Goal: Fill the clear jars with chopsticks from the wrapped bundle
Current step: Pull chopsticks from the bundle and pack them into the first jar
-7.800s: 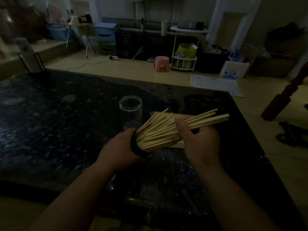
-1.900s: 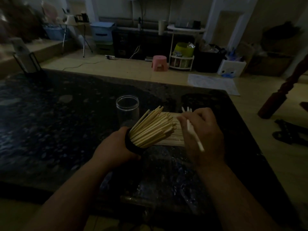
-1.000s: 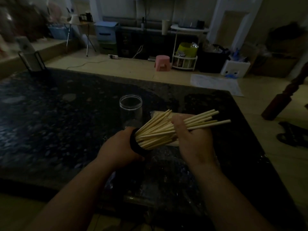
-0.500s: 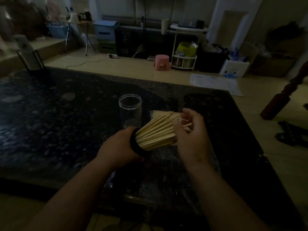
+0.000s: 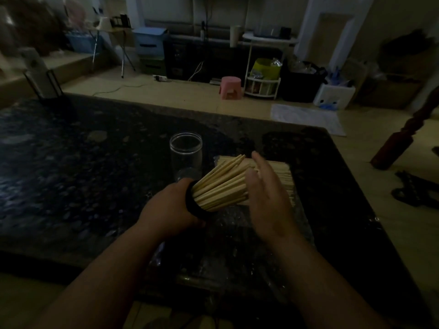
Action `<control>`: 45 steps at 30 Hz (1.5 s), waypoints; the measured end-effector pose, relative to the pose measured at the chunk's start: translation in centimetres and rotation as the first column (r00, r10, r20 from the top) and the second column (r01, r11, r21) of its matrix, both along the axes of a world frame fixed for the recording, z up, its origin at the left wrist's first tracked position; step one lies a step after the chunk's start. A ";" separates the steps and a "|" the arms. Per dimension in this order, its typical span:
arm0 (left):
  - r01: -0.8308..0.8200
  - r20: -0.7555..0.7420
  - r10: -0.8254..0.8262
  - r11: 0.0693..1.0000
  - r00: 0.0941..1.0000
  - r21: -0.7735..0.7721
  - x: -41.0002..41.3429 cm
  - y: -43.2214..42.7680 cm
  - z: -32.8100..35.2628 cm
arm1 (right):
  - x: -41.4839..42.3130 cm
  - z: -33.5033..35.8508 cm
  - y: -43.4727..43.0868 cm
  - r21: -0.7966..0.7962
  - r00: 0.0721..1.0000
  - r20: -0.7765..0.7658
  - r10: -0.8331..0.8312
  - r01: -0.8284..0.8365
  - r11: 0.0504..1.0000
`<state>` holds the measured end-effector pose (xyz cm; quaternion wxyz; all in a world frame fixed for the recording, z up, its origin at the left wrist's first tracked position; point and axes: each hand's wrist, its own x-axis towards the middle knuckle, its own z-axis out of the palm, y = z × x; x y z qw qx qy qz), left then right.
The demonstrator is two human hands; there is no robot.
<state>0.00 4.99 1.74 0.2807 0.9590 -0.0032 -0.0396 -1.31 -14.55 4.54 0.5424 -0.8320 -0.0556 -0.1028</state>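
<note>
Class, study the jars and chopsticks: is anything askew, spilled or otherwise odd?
The dark-rimmed jar gripped by the left hand lies tipped sideways, not upright; its chopsticks fan out unevenly toward the open right hand. The empty clear jar behind stands upright. Nothing looks spilled or broken.

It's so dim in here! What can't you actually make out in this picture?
All from the head view:
The held jar: the left hand covers its body, and only a dark rim shows.
The wrapped bundle: the right hand hides much of it, so how many are left is unknown.
The chopsticks in the jar: dimness and blur hide whether the right hand touches them.
</note>
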 end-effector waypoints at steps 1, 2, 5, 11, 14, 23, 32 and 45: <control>-0.005 -0.002 0.005 1.000 1.000 -0.011 0.0 0.0 0.0 | 0.2 0.2 -0.4 0.025 0.998 0.010 -0.056 0.056 0.998; -0.014 -0.007 0.014 1.000 1.000 -0.021 0.0 0.1 0.0 | 0.4 0.4 -0.8 0.016 0.994 0.011 -0.111 0.110 0.994; -0.042 -0.015 0.042 0.998 0.999 -0.036 0.0 0.1 0.0 | 1.1 0.0 -2.2 -0.043 0.982 -0.046 -0.183 0.181 0.983; -0.060 -0.010 0.059 0.997 0.998 -0.048 0.0 0.1 0.0 | 1.6 -0.4 -3.8 -0.361 0.977 -0.207 -0.043 -0.035 0.932; -0.061 -0.008 0.061 0.997 0.998 -0.053 -0.1 0.0 0.1 | 1.4 -0.5 -3.9 -0.440 0.964 -0.264 0.016 -0.135 0.888; -0.078 -0.018 0.077 0.994 0.997 -0.077 -0.1 0.0 0.2 | 1.6 -2.3 -3.4 -0.545 0.882 -0.460 0.101 -0.370 0.752; -0.108 0.001 0.108 0.991 0.994 -0.079 0.0 0.0 0.0 | 1.0 -5.5 -2.3 -0.607 0.867 -0.484 0.116 -0.428 0.670; -0.112 -0.003 0.113 0.988 0.994 -0.109 -0.1 0.2 -0.1 | 3.7 -9.7 -1.9 -0.684 0.944 -0.322 0.073 -0.285 0.671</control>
